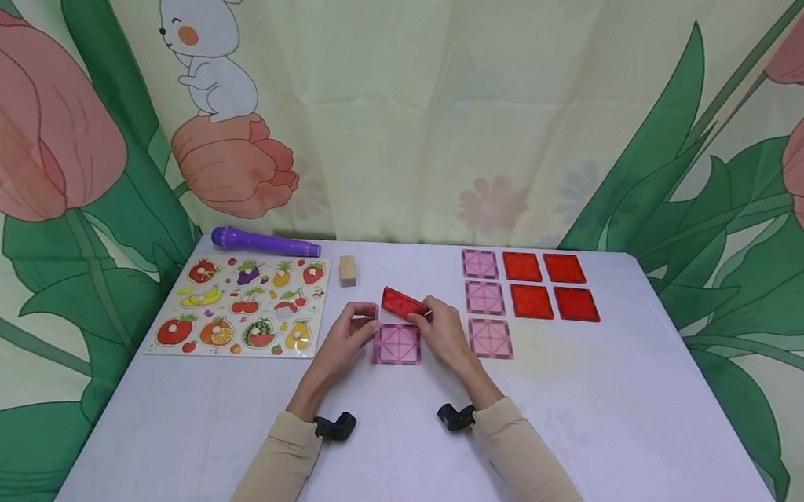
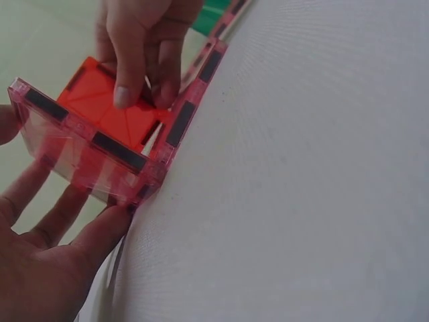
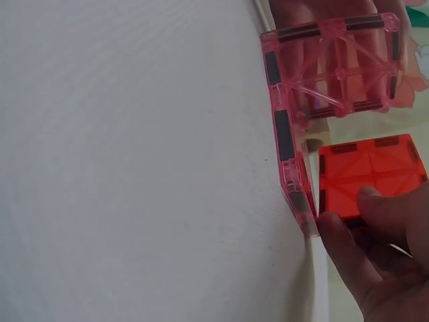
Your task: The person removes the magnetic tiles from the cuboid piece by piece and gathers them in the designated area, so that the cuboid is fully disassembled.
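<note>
A pink translucent magnetic tile [image 1: 398, 344] lies flat on the table between the hands. Along its left side another pink tile [image 3: 338, 70] stands upright, tilted in the left wrist view. My left hand [image 1: 348, 333] holds that standing tile from its outer side, with bent fingers [image 2: 27, 191] spread against it. A red magnetic tile [image 1: 401, 303] is in my right hand [image 1: 441, 333], pinched between thumb and fingers near its right end. It is tilted at the far edge of the flat pink tile. Part of the right fingers is hidden behind the red tile.
Right of the hands, three pink tiles [image 1: 485, 298] and several red tiles [image 1: 531, 300] lie in rows. On the left are a fruit puzzle board [image 1: 233, 324], a purple toy microphone [image 1: 265, 243] and a small wooden block [image 1: 348, 270]. A printed curtain [image 1: 398, 125] hangs behind the table.
</note>
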`<state>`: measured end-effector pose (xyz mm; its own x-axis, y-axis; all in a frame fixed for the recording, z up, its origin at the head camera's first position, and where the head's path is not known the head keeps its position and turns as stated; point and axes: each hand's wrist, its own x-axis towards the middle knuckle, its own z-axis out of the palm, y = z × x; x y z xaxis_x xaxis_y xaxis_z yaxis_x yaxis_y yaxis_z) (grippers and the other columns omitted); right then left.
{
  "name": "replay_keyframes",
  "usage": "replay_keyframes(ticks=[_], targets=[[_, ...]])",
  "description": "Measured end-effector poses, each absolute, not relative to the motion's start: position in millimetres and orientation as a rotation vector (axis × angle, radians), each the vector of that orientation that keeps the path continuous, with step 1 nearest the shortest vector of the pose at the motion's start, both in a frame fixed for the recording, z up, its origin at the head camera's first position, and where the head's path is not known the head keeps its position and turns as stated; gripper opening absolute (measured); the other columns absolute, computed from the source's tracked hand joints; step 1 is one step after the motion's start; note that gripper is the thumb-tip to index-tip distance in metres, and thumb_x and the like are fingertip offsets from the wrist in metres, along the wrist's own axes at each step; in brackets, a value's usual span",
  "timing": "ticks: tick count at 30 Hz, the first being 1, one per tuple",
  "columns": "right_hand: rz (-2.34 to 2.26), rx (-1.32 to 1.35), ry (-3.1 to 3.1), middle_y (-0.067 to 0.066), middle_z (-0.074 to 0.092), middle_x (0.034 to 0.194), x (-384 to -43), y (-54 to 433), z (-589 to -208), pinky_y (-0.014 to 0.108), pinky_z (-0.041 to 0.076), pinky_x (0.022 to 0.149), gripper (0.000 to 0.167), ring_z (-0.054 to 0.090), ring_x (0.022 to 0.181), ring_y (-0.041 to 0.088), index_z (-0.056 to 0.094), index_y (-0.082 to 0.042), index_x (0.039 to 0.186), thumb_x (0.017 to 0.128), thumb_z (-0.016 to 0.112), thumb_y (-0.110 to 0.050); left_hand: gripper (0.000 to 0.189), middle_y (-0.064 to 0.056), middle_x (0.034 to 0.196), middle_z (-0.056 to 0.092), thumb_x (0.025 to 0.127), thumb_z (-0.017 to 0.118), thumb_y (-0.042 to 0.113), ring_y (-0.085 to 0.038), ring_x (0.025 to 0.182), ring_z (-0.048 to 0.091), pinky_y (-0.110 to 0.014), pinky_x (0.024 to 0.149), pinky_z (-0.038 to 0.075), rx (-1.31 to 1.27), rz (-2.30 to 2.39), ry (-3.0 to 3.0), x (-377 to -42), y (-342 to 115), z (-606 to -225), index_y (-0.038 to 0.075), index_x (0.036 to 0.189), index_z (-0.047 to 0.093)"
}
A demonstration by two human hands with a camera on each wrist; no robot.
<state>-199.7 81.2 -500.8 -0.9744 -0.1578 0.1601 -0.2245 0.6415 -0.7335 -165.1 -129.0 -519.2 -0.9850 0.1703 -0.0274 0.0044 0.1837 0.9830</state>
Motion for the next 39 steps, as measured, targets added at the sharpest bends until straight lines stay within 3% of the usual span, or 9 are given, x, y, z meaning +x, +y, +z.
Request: replay_keyframes(ticks=[9,33,39], targets=[[1.302,0.329,-2.721,0.011,0.071,0.094,-195,91,-494,0.025,0.053,0.068,0.012,0.061,0.078,0.019,0.067,-0.005,0.099,0.094,0.070,-0.016,0.041,-0.015,0.143,0.049,0.104,0.055,0.020,-0.033,0.135,0.051,-0.048,0.112,0.047,0.166,1.897,2.318,-150,-123,-487,0.008,0.141,0.044],[1.290,0.120,-2.673,0.016,0.069,0.104,-161,148,-465,0.037,0.062,0.076,0.031,0.063,0.092,0.026,0.065,-0.001,0.116,0.095,0.069,-0.023,0.041,-0.016,0.143,0.050,0.103,0.056,0.020,-0.033,0.134,0.053,-0.047,0.114,0.045,0.182,1.921,2.292,-148,-125,-484,0.007,0.141,0.047],[1.304,0.040,-2.661,0.015,0.069,0.105,-155,167,-462,0.030,0.060,0.074,0.037,0.064,0.093,0.026,0.063,-0.002,0.122,0.096,0.068,-0.027,0.042,-0.016,0.142,0.050,0.103,0.055,0.021,-0.033,0.134,0.052,-0.047,0.114,0.045,0.186,1.920,2.287,-148,-126,-483,0.007,0.142,0.047]])
